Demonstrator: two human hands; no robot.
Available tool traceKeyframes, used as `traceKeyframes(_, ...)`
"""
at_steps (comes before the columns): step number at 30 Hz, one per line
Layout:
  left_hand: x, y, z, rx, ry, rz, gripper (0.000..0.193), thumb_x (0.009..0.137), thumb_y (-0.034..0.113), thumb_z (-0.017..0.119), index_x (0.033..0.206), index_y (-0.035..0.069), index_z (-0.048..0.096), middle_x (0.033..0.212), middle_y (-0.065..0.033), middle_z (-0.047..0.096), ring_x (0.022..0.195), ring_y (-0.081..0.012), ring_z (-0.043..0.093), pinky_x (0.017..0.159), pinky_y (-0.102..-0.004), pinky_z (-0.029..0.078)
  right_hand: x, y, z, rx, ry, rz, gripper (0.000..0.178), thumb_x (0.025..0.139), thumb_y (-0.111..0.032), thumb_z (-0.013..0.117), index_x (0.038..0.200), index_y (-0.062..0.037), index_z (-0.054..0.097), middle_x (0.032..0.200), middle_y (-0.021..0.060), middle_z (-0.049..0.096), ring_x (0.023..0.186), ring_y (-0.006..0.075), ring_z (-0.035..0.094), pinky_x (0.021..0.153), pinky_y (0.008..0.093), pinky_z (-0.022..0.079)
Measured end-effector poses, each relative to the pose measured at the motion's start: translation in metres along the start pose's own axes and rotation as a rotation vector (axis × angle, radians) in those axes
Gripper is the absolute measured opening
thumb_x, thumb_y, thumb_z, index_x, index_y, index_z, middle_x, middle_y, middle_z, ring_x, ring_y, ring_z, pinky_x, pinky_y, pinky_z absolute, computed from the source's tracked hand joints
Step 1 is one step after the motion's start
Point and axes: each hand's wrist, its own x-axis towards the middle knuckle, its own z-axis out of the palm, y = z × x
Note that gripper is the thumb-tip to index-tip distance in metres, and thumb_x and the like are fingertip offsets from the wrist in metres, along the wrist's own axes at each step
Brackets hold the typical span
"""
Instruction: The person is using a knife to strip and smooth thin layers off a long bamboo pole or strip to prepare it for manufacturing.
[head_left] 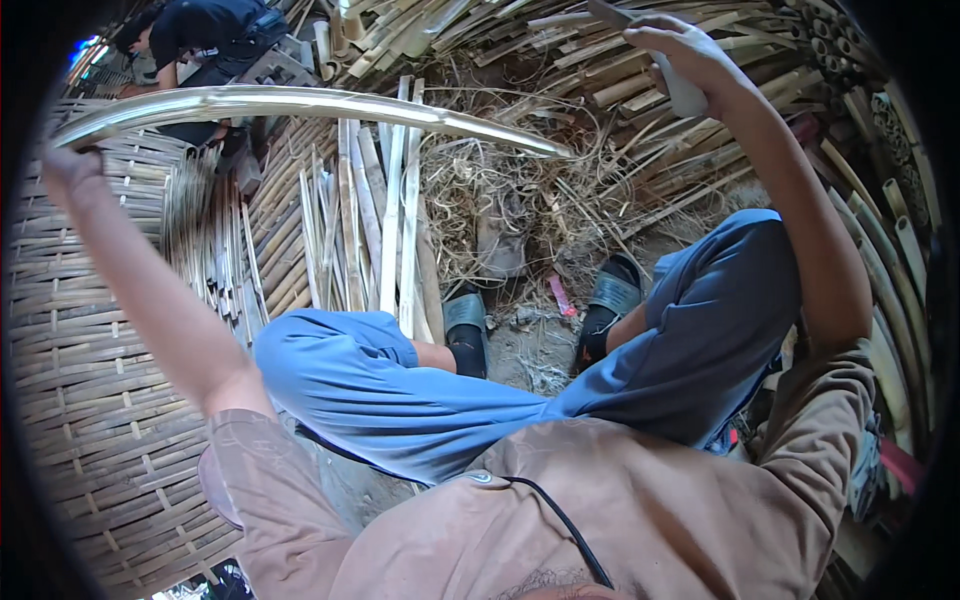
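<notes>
My left hand is raised at the far left, closed near one end of a long split bamboo strip. The strip arches across the upper view and its pale inner face catches the light. Its free end hangs over a heap of shavings. At the upper right my right hand is closed round a knife. A grey blade shows past the fingers on one side and a pale part, seemingly the handle, on the other. The knife is well apart from the strip.
On the left lies a large woven bamboo mat. Split bamboo pieces lean beside my knee, and more bamboo is piled behind and right. A person in dark clothes crouches at the upper left. My sandalled feet rest near the shavings.
</notes>
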Motion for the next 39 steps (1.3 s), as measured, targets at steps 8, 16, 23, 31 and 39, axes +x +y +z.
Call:
traceKeyframes(8,-0.154,0.009,0.081,-0.774,-0.099,-0.494,0.046,0.098,0.036,0.046,0.104,-0.007,0.058,0.099,-0.0212,0.066,0.092,-0.0363,0.067,0.089,-0.0498,0.056,-0.005,0.002,0.006,-0.133,-0.064,0.110,0.032,0.095,-0.027,0.070,0.126,-0.0185,0.065,0.076,-0.0031,0.057,0.058,0.0048,0.054,0.048,0.0224,0.047)
traceKeyframes(16,-0.216,0.000,0.114,-0.832,-0.239,-0.608,0.023,0.100,0.023,0.047,0.095,0.001,0.049,0.075,-0.0095,0.050,0.060,-0.0253,0.052,0.072,-0.0538,0.055,-0.010,0.003,0.013,-0.363,-0.070,0.000,0.058,0.089,-0.024,0.072,0.142,-0.0122,0.053,0.091,0.0055,0.070,0.068,0.0085,0.064,0.058,0.0274,0.055)
traceKeyframes(23,-0.143,0.037,0.068,-0.712,-0.142,-0.429,0.020,0.101,0.017,0.039,0.090,0.003,0.046,0.075,-0.0082,0.045,0.060,-0.0222,0.045,0.065,-0.0451,0.050,-0.025,-0.002,0.019,-0.416,-0.082,0.016,0.053,0.094,-0.018,0.068,0.144,-0.0160,0.051,0.078,0.0022,0.063,0.057,0.0079,0.057,0.048,0.0270,0.048)
traceKeyframes(31,-0.166,0.058,0.057,-0.519,0.020,-0.333,0.019,0.099,0.008,0.047,0.085,-0.006,0.046,0.075,-0.0140,0.050,0.057,-0.0241,0.049,0.059,-0.0454,0.052,-0.027,0.008,0.018,-0.424,-0.116,-0.128,0.053,0.093,-0.017,0.068,0.143,-0.0140,0.051,0.073,0.0019,0.060,0.055,0.0071,0.053,0.047,0.0275,0.044)
traceKeyframes(39,-0.141,0.018,0.047,-0.798,-0.011,-0.361,0.020,0.096,0.007,0.050,0.079,-0.003,0.044,0.071,-0.0140,0.050,0.052,-0.0230,0.049,0.053,-0.0437,0.050,-0.052,0.001,0.051,-0.484,-0.139,-0.212,0.054,0.091,-0.016,0.068,0.142,-0.0087,0.050,0.085,0.0097,0.067,0.068,0.0127,0.061,0.060,0.0308,0.049)
